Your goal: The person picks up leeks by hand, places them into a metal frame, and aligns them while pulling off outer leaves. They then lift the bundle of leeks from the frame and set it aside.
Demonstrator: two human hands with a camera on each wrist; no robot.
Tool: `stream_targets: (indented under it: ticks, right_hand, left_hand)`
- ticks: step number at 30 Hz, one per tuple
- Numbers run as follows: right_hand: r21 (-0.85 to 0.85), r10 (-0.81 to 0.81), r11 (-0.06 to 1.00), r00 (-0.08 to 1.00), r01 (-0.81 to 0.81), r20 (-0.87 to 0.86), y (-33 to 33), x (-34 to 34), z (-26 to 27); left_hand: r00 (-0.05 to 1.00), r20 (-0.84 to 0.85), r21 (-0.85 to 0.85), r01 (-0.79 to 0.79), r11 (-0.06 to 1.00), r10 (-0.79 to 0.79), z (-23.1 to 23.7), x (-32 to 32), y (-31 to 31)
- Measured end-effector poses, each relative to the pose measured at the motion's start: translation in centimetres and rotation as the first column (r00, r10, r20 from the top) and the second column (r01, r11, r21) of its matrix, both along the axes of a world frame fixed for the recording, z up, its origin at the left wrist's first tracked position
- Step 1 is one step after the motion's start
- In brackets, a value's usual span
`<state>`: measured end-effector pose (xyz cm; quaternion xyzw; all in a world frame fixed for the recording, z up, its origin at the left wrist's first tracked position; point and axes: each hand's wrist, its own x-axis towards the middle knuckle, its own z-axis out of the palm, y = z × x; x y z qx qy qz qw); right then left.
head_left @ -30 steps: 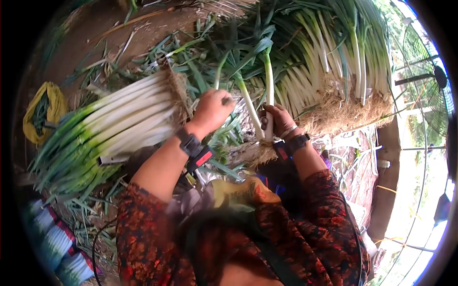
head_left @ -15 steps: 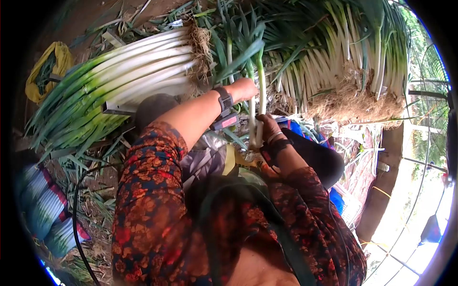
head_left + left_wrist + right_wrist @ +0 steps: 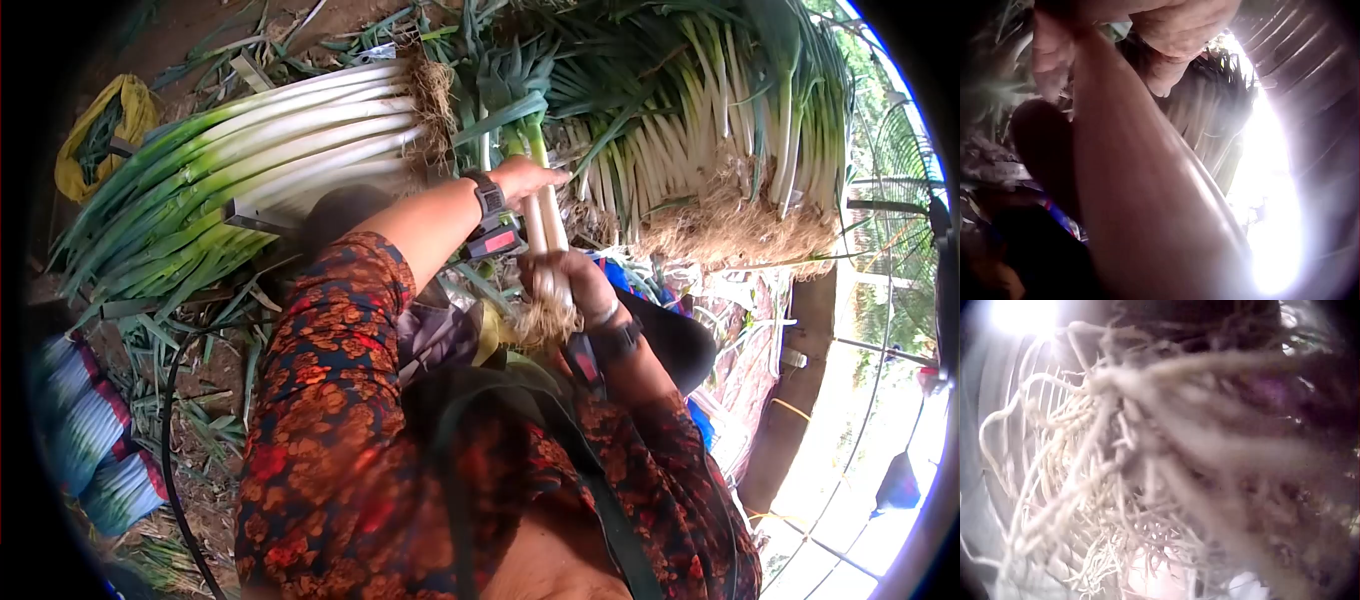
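Note:
Two leeks (image 3: 545, 222) stand side by side in front of the person, green leaves up and roots (image 3: 548, 318) down. The left hand (image 3: 525, 180) grips across them just under the leaves. In the left wrist view, fingers of the left hand (image 3: 1169, 31) lie on both sides of a pale stalk (image 3: 1141, 181). Lower down, the right hand (image 3: 575, 280) holds the leeks just above the roots. Tangled roots (image 3: 1097, 487) fill much of the right wrist view, which hides most of that hand.
Trimmed-looking leeks (image 3: 300, 125) lie in a stack on a metal-edged stand at the left. A large pile of rooted leeks (image 3: 700, 150) lies at the upper right. A yellow bag (image 3: 137, 112) sits far left, near loose leaves. Wire fencing stands at the right.
The left hand has moved right from beside the leeks onto their upper stalks. Both leeks, spread apart earlier, now stand close together, and the right hand remains low on them.

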<state>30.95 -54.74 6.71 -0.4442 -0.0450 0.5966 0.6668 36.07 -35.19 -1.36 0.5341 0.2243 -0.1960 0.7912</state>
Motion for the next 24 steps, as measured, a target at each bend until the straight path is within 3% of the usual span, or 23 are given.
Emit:
stream_targets:
  ticks: [3, 5, 7, 8, 9, 12, 13, 15, 17, 19, 21, 23, 24]
  right_hand:
    - [-0.301, 0.143, 0.953, 0.933, -0.039, 0.33, -0.2, -1.8, 3.9]
    - [-0.294, 0.168, 0.955, 0.748, 0.038, 0.642, -1.7, -1.9, 3.0]
    - [-0.537, 0.362, 0.843, 0.709, 0.027, 0.605, -2.0, -1.7, 6.0]
    - [-0.535, 0.403, 0.837, 0.538, 0.111, 0.741, -2.4, -2.0, 6.7]
    - [-0.437, 0.433, 0.874, 0.07, 0.211, 0.899, -4.6, -0.9, 3.7]
    - [-0.528, 0.564, 0.785, -0.02, 0.322, 0.826, -5.0, -0.2, 8.2]
    - [-0.543, 0.596, 0.766, -0.064, 0.344, 0.8, -5.1, 0.5, 8.9]
    - [-0.603, 0.735, 0.642, -0.158, 0.473, 0.659, -5.2, 1.7, 10.1]
    - [-0.229, 0.398, 0.909, -0.562, 0.348, 0.725, -6.4, 5.3, 9.8]
    - [-0.241, 0.484, 0.862, -0.58, 0.447, 0.655, -6.0, 6.0, 12.9]
    - [-0.313, 0.514, 0.854, -0.573, 0.416, 0.638, -6.1, 7.3, 15.1]
    - [-0.246, 0.415, 0.91, -0.706, 0.335, 0.574, -4.8, 7.2, 16.4]
    - [-0.291, 0.472, 0.881, -0.653, 0.372, 0.592, -4.5, 7.3, 16.3]
  left_hand:
    - [0.964, 0.212, -0.185, -0.124, 0.975, 0.162, 1.0, 0.8, -0.6]
    - [0.96, 0.16, -0.218, -0.195, 0.956, 0.232, 5.8, -0.3, -0.8]
    - [0.932, 0.257, -0.323, -0.168, 0.931, 0.257, 7.4, -0.6, -0.2]
    - [0.929, 0.292, -0.276, -0.145, 0.95, 0.226, 8.7, -1.1, 0.5]
    - [0.884, 0.396, -0.382, -0.086, 0.92, 0.247, 8.7, -0.8, 1.1]
    - [0.76, 0.494, -0.545, -0.107, 0.831, 0.422, 16.1, -5.1, 3.4]
    - [0.636, 0.614, -0.545, -0.087, 0.834, 0.467, 17.0, -6.0, 4.6]
    - [0.434, 0.652, -0.611, -0.186, 0.769, 0.622, 18.5, -8.4, 8.7]
    - [0.217, 0.604, -0.734, -0.224, 0.641, 0.767, 21.9, -15.8, 12.6]
    - [-0.021, 0.562, -0.723, -0.499, 0.478, 0.827, 24.1, -24.5, 13.5]
    - [-0.253, 0.535, -0.733, -0.614, 0.294, 0.806, 22.1, -31.2, 14.6]
    - [-0.189, 0.587, -0.564, -0.794, 0.23, 0.787, 18.2, -38.0, 15.1]
    - [-0.167, 0.499, -0.554, -0.816, 0.164, 0.851, 16.1, -41.5, 15.1]
